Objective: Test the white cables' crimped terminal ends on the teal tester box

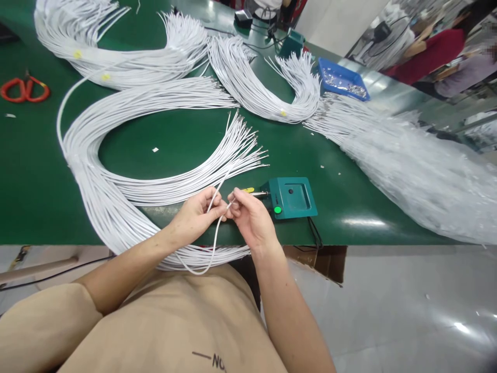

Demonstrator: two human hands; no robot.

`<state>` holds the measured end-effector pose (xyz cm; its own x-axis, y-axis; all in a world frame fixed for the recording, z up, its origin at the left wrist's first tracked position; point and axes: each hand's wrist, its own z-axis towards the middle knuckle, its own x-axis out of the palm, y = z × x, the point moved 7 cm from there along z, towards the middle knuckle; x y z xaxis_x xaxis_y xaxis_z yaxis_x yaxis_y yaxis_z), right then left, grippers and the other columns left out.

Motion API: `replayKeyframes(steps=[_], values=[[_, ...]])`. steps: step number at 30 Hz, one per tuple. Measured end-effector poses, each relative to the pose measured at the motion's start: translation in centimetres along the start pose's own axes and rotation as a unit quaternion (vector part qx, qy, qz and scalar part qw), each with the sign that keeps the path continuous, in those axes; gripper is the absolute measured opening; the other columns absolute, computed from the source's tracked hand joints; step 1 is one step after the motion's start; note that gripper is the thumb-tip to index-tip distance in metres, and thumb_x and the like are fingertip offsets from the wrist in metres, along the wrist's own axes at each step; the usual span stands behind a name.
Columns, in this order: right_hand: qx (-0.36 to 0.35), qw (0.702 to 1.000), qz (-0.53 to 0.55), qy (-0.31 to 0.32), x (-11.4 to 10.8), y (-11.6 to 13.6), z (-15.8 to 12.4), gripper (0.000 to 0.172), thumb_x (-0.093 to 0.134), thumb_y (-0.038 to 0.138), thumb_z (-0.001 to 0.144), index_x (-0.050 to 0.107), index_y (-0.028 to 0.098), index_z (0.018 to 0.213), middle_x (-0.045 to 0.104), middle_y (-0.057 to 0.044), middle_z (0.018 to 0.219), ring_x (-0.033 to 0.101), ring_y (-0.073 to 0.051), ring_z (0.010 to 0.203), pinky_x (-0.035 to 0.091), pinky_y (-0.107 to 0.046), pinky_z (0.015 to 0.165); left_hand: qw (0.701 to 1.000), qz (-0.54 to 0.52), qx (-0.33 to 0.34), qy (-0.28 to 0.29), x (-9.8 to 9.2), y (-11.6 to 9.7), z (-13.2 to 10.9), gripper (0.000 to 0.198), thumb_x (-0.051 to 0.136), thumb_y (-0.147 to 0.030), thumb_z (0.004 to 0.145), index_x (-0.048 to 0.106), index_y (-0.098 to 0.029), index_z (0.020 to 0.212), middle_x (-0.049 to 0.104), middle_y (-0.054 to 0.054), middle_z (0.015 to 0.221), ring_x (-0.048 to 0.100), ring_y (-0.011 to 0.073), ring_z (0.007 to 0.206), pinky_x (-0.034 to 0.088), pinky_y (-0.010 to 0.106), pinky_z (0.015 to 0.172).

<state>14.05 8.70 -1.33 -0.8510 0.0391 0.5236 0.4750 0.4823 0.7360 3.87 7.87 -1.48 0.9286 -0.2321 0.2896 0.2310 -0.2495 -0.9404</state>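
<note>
My left hand (198, 211) pinches a thin white cable (215, 241) between thumb and fingers, in front of my body near the table's front edge. Fingertips of my right hand (253, 218) are closed on the same cable, close to its end; the tip is too small to make out. A loop of this cable hangs below both hands. Just right of my right hand stands a small teal device (312, 199) with a lit green button and a metal shaft pointing at my fingers. Behind my left hand lies a large curved bundle of white cables (87, 129).
More white cable bundles (128, 67) lie at the back of the green table (39, 197). Red-handled cutters (26, 89) rest at far left. A blue tray (344, 77) of small metal parts stands back right, near a plastic-covered cable pile (419, 166). Other people (435, 52) are beyond.
</note>
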Motion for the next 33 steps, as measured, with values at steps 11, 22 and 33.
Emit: replayKeyframes(steps=[11, 22, 33], values=[[-0.097, 0.986, -0.11, -0.08, -1.2, 0.4, -1.2, 0.021, 0.073, 0.035, 0.072, 0.072, 0.016, 0.083, 0.066, -0.001, 0.076, 0.056, -0.01, 0.067, 0.046, -0.025, 0.068, 0.999, -0.002, -0.003, -0.051, -0.9, 0.2, 0.0, 0.022, 0.069, -0.022, 0.078, 0.047, -0.018, 0.082, 0.061, -0.003, 0.07, 0.059, 0.0104, 0.068, 0.045, 0.022, 0.065], [-0.44, 0.599, -0.656, -0.131, 1.6, 2.1, -3.7, 0.024, 0.042, 0.02, 0.094, 0.059, 0.017, 0.078, 0.06, -0.009, 0.082, 0.051, -0.021, 0.082, 0.042, -0.034, 0.078, 0.935, -0.28, -0.209, 0.062, 1.3, 1.1, -0.2, 0.029, 0.07, -0.012, 0.076, 0.067, -0.013, 0.105, 0.054, 0.0, 0.077, 0.044, 0.001, 0.057, 0.03, 0.007, 0.044], [-0.316, 0.467, -0.826, -0.002, -0.7, 6.7, -0.8, 0.017, 0.052, 0.015, 0.089, 0.063, 0.015, 0.102, 0.069, -0.007, 0.092, 0.055, -0.024, 0.091, 0.035, -0.039, 0.092, 0.995, 0.039, -0.083, -0.04, -0.9, 1.6, 1.7, 0.042, 0.071, -0.026, 0.074, 0.056, -0.015, 0.111, 0.071, 0.001, 0.072, 0.067, 0.0146, 0.068, 0.051, 0.027, 0.07]])
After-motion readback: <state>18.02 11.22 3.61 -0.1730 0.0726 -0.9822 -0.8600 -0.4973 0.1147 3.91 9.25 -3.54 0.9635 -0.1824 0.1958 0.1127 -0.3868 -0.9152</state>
